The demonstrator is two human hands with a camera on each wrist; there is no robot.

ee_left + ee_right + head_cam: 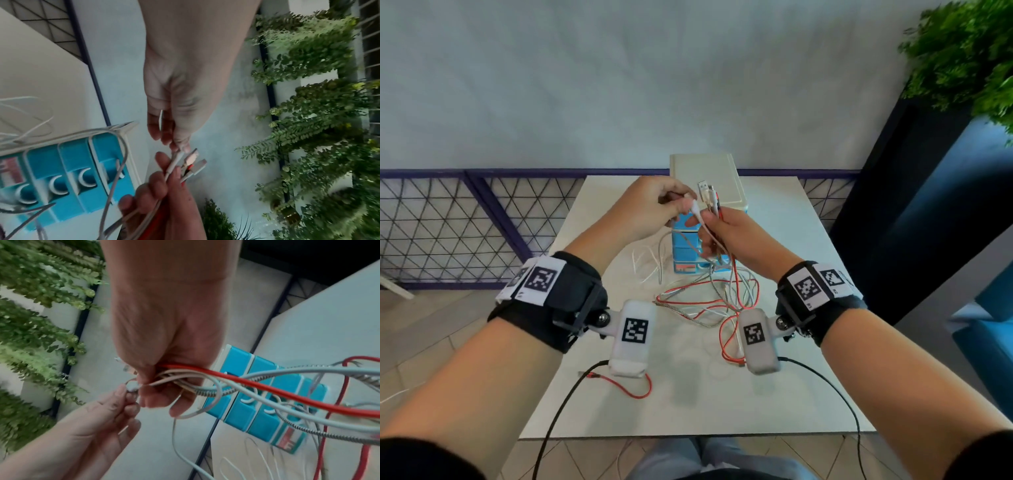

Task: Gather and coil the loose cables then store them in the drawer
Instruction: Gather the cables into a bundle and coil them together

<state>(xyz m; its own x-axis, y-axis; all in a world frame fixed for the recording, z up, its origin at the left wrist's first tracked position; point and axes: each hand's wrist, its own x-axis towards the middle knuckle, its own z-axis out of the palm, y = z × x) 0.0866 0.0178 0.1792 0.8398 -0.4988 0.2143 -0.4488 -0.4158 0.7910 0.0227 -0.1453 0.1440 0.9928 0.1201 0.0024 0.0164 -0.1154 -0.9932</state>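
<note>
On the left, a loose red cable end (626,385) lies on the white rectangular desk (801,246), near the front edge. The left hand (650,205) is raised above the desk, its thumb and fingertips pinching the white plug of a thin white cable (693,208) and bringing it to the bundle. Behind and just below the hands stands the small drawer unit with blue plastic fronts and a cream top (686,255), all drawers apparently closed. The right hand (732,233) is closed in a fist round the bundle of red, white and braided silver cables (717,219), plugs sticking up, the rest trailing in a tangle onto the desk. To do this well, I would line the white plug up level with the others before letting go, keep the fist firm, then draw the slack through evenly so the loops coil without knotting.
</note>
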